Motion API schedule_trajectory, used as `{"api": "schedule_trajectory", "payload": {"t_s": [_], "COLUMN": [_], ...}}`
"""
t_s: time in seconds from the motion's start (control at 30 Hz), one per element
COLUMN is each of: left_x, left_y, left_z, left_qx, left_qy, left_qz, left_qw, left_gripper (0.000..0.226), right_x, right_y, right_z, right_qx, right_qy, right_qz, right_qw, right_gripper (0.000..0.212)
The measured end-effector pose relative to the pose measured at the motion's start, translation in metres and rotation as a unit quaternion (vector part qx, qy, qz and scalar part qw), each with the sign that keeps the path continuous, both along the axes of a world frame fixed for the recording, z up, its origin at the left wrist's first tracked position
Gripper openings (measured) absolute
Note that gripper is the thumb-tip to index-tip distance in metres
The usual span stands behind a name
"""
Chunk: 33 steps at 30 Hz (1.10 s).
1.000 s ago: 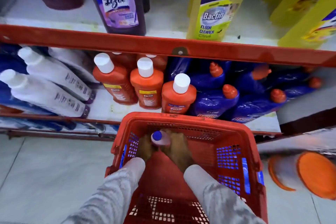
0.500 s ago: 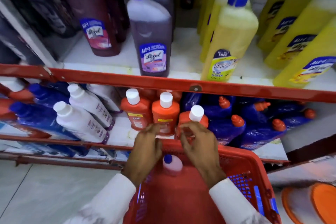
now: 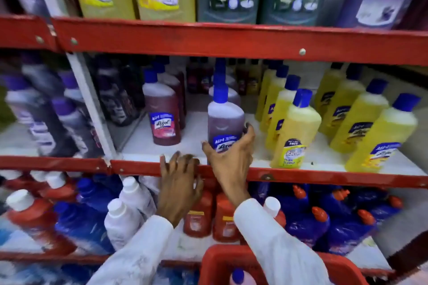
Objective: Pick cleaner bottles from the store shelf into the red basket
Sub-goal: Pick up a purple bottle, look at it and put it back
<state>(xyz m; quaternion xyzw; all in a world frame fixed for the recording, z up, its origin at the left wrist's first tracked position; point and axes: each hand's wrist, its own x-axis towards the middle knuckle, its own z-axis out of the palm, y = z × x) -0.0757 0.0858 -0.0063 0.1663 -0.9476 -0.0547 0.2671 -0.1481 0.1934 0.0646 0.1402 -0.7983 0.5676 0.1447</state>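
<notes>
A purple cleaner bottle (image 3: 225, 120) with a blue cap stands upright at the front of the middle shelf. My right hand (image 3: 230, 159) wraps around its lower part, thumb on the left and fingers on the right. My left hand (image 3: 179, 183) hangs just left of it, fingers spread over the red shelf edge (image 3: 324, 177), holding nothing. The red basket (image 3: 214, 259) shows at the bottom edge. Inside it lies a pale bottle with a blue cap (image 3: 238, 276).
A dark red bottle (image 3: 162, 114) stands left of the held one. Yellow bottles (image 3: 296, 132) crowd the right of the same shelf. Large jugs fill the top shelf. Orange, white and blue bottles lie on the lower shelf (image 3: 199, 213).
Both hands left the basket and rose to the middle shelf. My right hand closed around the purple bottle. The view tilted upward, so the basket dropped to the bottom edge.
</notes>
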Motion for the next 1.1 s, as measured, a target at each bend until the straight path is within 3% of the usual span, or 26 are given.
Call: {"api": "schedule_trajectory", "payload": {"t_s": [0.17,0.3,0.43,0.53,0.6,0.67,0.7,0.77,0.87,0.97,1.0,1.1], "left_x": [0.001,0.005,0.006,0.006,0.004,0.004,0.005,0.004,0.003,0.002,0.001,-0.001], "left_y": [-0.004,-0.007,-0.010,-0.010,-0.009,-0.009,-0.009,-0.009,-0.009,-0.011,-0.011,-0.012], "left_z": [0.003,0.004,0.003,0.001,0.001,0.000,0.000,-0.001,0.000,-0.001,-0.002,-0.003], "left_qx": [0.003,0.005,0.009,0.014,0.021,0.022,0.019,0.014,0.007,0.012,0.013,0.016], "left_qy": [0.009,0.003,0.002,-0.002,0.000,0.004,0.010,0.025,0.038,0.031,0.031,0.040], "left_qz": [-0.026,-0.033,-0.035,-0.032,-0.034,-0.036,-0.038,-0.037,-0.033,-0.031,-0.030,-0.027], "left_qw": [1.000,0.999,0.999,0.999,0.999,0.999,0.999,0.999,0.999,0.999,0.999,0.999], "left_gripper": [0.031,0.033,0.037,0.036,0.034,0.034,0.035,0.039,0.044,0.042,0.040,0.034], "right_x": [-0.020,-0.018,-0.012,-0.014,-0.012,-0.007,-0.003,-0.001,0.000,0.007,0.011,0.020], "right_y": [-0.020,-0.014,0.010,0.033,0.043,0.047,0.046,0.044,0.046,0.051,0.051,0.044], "right_z": [0.009,0.018,0.051,0.071,0.083,0.089,0.093,0.101,0.103,0.101,0.100,0.101], "right_qx": [-0.094,-0.155,-0.277,-0.396,-0.426,-0.442,-0.447,-0.445,-0.447,-0.482,-0.502,-0.486], "right_qy": [-0.038,-0.029,0.016,-0.042,-0.119,-0.149,-0.165,-0.204,-0.197,-0.192,-0.182,-0.112], "right_qz": [-0.011,-0.014,0.098,0.325,0.499,0.637,0.664,0.680,0.707,0.654,0.597,0.243], "right_qw": [0.995,0.987,0.956,0.858,0.745,0.614,0.576,0.546,0.511,0.550,0.599,0.832], "right_gripper": [0.086,0.087,0.087,0.062,0.055,0.061,0.068,0.080,0.082,0.078,0.076,0.073]}}
